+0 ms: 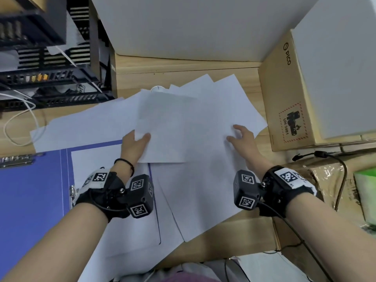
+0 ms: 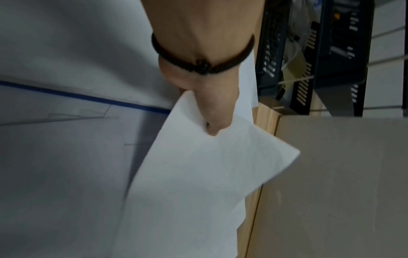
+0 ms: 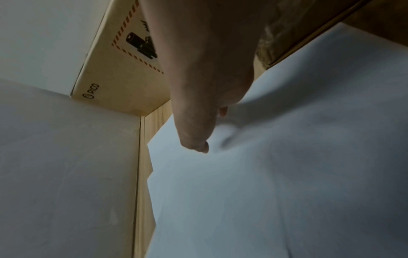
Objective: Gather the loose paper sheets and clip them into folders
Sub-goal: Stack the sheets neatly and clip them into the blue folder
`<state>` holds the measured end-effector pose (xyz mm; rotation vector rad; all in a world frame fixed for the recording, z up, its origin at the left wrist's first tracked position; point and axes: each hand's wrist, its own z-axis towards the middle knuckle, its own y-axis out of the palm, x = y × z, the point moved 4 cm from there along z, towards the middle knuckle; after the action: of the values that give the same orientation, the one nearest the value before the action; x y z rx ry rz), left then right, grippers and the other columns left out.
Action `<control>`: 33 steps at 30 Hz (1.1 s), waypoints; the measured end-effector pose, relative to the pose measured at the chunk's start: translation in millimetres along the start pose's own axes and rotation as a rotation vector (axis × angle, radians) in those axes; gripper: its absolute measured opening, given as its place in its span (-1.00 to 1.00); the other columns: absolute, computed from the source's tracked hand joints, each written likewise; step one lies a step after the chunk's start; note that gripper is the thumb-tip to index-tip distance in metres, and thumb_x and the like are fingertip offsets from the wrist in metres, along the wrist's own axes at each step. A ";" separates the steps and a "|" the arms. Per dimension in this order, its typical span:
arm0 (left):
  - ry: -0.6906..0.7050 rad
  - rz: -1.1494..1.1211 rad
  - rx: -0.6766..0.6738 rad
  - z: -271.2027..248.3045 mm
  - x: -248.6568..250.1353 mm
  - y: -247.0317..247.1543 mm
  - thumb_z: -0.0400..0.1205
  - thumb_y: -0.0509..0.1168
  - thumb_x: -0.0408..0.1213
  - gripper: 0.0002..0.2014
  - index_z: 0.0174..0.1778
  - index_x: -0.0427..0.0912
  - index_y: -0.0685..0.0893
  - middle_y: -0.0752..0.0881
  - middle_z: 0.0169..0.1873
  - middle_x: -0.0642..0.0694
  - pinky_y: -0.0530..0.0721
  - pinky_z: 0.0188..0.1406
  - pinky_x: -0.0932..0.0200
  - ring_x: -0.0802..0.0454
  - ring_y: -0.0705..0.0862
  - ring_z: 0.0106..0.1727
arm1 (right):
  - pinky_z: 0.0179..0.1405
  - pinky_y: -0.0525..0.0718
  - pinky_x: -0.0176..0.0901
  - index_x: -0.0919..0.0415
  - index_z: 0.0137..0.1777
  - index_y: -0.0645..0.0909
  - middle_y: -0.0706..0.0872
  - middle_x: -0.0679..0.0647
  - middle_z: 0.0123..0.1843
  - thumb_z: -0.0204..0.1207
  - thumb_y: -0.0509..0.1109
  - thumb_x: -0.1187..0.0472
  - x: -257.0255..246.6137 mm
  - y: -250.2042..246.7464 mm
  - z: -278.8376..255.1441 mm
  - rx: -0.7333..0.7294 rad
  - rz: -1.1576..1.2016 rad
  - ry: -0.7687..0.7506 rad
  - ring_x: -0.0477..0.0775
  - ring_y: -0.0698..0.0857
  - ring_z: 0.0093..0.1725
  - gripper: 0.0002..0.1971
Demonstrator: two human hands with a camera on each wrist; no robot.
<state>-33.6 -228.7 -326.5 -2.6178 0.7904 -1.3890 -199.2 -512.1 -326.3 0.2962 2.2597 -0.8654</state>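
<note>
Several loose white paper sheets (image 1: 203, 110) lie fanned over the wooden desk. My left hand (image 1: 135, 142) pinches the near-left corner of one white sheet (image 1: 162, 127), thumb on top and fingers under; the left wrist view shows that sheet (image 2: 198, 174) lifted off the pile under my left hand (image 2: 212, 113). My right hand (image 1: 241, 137) rests with spread fingers on the sheets to the right, and in the right wrist view its fingertips (image 3: 198, 144) touch the paper (image 3: 276, 174). An open blue folder (image 1: 32, 196) lies at the left with its metal clip (image 1: 72, 192) and sheets over it.
A cardboard PICO box (image 1: 284, 98) stands at the right, a taped package (image 1: 329, 180) with a black cable nearer me. Black mesh trays (image 1: 50, 68) and a white cable (image 1: 20, 123) are at the far left. A white panel (image 1: 193, 27) stands behind the desk.
</note>
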 end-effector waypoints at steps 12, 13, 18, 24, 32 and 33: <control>-0.058 -0.176 -0.137 9.7 29.6 49.6 0.64 0.31 -0.33 -0.67 0.34 -0.16 0.57 0.70 0.21 -0.05 0.64 0.10 0.16 -0.03 0.68 0.17 | 0.65 0.20 0.14 0.17 0.66 0.22 0.14 0.15 0.71 0.57 0.39 0.16 2.7 -19.2 44.2 0.047 -0.108 0.055 0.13 0.11 0.70 -0.31; -0.062 -0.183 -0.145 11.6 31.4 52.8 0.63 0.33 -0.30 -0.65 0.35 -0.14 0.57 0.70 0.23 -0.04 0.64 0.18 0.09 -0.04 0.68 0.19 | 0.65 0.19 0.13 0.17 0.67 0.21 0.13 0.15 0.71 0.57 0.39 0.13 4.4 -18.9 46.0 0.018 -0.137 0.067 0.13 0.10 0.70 -0.30; -0.104 -0.206 -0.163 20.5 34.6 72.6 0.57 0.42 -0.23 -0.55 0.38 -0.14 0.56 0.72 0.23 -0.09 0.67 0.22 -0.05 -0.11 0.69 0.21 | 0.64 0.21 0.16 0.11 0.65 0.28 0.09 0.08 0.73 0.58 0.37 0.09 10.8 -13.8 38.6 -0.045 -0.154 0.040 0.12 0.12 0.70 -0.35; -0.031 -0.118 -0.100 19.0 41.9 83.6 0.62 0.37 -0.26 -0.67 0.29 -0.22 0.61 0.72 0.17 -0.14 0.65 0.21 0.00 -0.15 0.69 0.18 | 0.60 0.33 0.08 0.10 0.53 0.42 0.32 0.03 0.64 0.59 0.37 0.17 11.2 -11.6 29.2 -0.052 -0.045 0.004 0.04 0.30 0.61 -0.49; 0.136 -0.351 0.013 9.6 61.7 31.5 0.62 0.36 -0.20 -0.69 0.28 -0.10 0.61 0.73 0.20 -0.03 0.68 0.17 0.16 0.04 0.71 0.22 | 0.45 0.37 -0.14 0.14 0.62 0.19 0.28 0.09 0.62 0.52 0.46 -0.06 -11.6 3.5 -3.1 0.099 0.241 0.098 0.02 0.34 0.57 -0.23; 0.144 -0.407 0.013 6.8 62.0 22.4 0.63 0.36 -0.22 -0.70 0.28 -0.09 0.61 0.73 0.22 -0.04 0.69 0.17 0.17 0.06 0.71 0.22 | 0.38 0.36 -0.18 0.15 0.64 0.14 0.29 0.09 0.63 0.52 0.46 -0.08 -17.9 8.6 -9.7 0.067 0.287 0.106 0.01 0.36 0.56 -0.19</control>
<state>-8.9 -278.5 -290.5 -2.8004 0.2593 -1.6829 -187.5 -498.7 -313.2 0.6937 2.2144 -0.7891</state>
